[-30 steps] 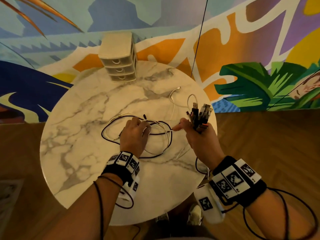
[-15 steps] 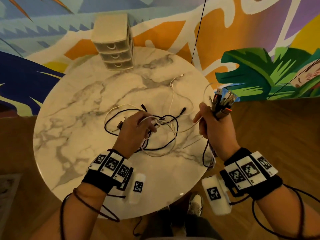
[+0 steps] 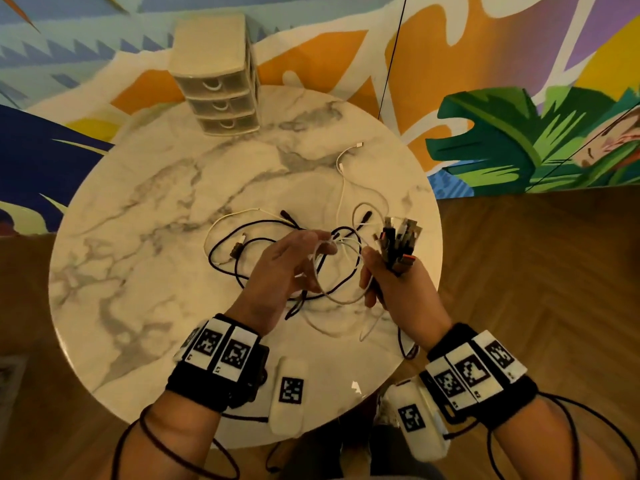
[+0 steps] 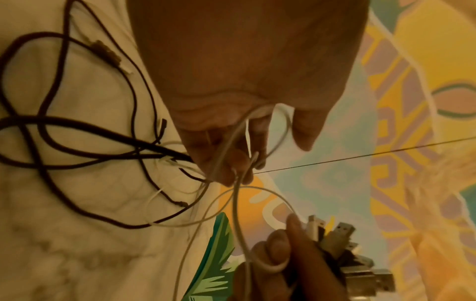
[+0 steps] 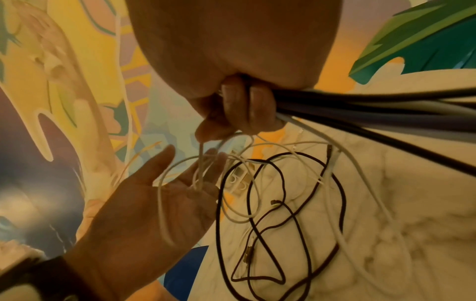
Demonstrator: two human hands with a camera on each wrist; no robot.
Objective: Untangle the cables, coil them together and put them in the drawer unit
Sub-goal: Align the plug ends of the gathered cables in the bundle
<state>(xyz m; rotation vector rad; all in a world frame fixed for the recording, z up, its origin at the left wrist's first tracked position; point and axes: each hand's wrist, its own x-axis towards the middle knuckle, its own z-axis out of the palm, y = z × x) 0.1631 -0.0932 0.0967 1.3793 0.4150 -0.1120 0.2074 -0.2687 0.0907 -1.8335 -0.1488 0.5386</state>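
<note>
Here, two hands (image 3: pixel 284 268) (image 3: pixel 398 289) hold tangled cables (image 3: pixel 263 244); one drawer unit (image 3: pixel 216 76)

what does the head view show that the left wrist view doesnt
Only the head view shows the drawer unit at the table's far edge, all three drawers closed, plus both wristbands.

Only the left wrist view shows, close up, the left hand's fingertips pinching a white cable.

Both show the right hand gripping a bundle of plugs, and black cables looped on the marble.
</note>
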